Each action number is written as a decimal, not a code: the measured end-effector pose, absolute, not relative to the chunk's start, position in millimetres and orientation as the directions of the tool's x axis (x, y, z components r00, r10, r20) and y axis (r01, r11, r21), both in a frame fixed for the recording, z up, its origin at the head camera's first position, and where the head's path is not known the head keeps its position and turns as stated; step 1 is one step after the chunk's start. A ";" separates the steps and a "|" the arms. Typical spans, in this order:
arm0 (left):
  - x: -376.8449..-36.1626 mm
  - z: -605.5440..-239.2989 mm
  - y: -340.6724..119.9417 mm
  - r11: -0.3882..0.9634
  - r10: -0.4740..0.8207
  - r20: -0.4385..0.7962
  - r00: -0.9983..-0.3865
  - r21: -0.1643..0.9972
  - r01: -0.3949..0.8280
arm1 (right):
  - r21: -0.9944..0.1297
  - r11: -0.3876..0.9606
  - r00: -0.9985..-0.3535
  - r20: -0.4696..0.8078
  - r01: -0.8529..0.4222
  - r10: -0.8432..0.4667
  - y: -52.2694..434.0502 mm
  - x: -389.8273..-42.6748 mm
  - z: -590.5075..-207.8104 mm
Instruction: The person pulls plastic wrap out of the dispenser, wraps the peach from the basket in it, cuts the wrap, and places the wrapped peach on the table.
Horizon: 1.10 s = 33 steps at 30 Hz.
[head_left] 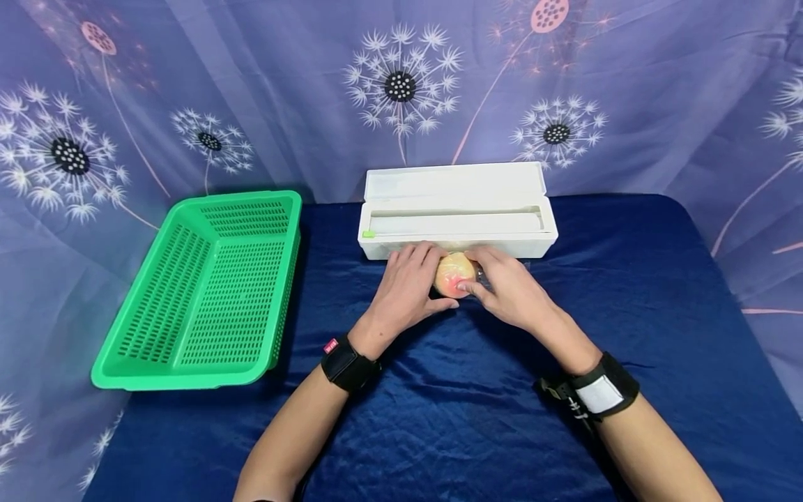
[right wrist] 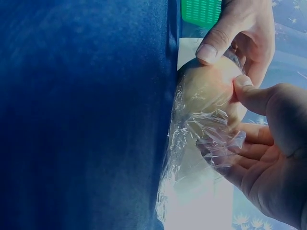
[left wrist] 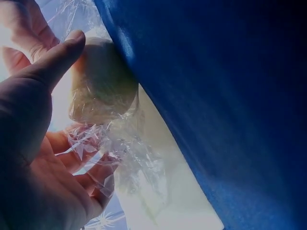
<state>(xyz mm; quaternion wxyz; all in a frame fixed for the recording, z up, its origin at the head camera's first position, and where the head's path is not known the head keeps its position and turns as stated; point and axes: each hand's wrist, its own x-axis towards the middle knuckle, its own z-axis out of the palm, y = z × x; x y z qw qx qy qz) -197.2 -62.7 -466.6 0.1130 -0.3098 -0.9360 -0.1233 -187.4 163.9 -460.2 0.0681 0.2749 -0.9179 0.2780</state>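
A yellow and pink peach [head_left: 454, 275] stands at the front of a white box, with crinkled clear plastic wrap [right wrist: 211, 139] around it. My left hand [head_left: 410, 286] holds the peach from the left, its thumb on the near side and its fingers behind. From the right, my right hand [head_left: 511, 286] grips the peach, the thumb pressed on the pink patch. Loose wrap [left wrist: 100, 143] bunches over the fingers in both wrist views. The white box [head_left: 458, 245] is a plastic wrap dispenser with its lid up and a white roll [head_left: 454, 224] inside.
A green plastic basket [head_left: 287, 279] with slotted sides stands at the left. Dark blue cloth [head_left: 452, 418] covers the table. Behind the dispenser hangs a purple-blue curtain [head_left: 301, 90] with dandelion prints. A small green piece [head_left: 369, 234] sits at the dispenser's left front edge.
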 end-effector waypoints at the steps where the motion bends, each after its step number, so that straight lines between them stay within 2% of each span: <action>1: -197.4 -466.4 -63.1 0.777 0.552 0.284 -0.784 0.167 0.607 | -0.475 0.692 -0.839 0.279 -0.543 -0.467 163.6 -187.4 -460.2; 17: -202.5 -467.4 -65.7 0.780 0.528 0.242 -0.814 0.242 0.577 | -0.464 0.710 -0.848 0.266 -0.529 -0.458 158.0 -185.2 -460.8; 33: -202.8 -465.3 -67.1 0.770 0.532 0.241 -0.812 0.260 0.582 | -0.465 0.725 -0.861 0.261 -0.508 -0.437 158.2 -184.2 -458.4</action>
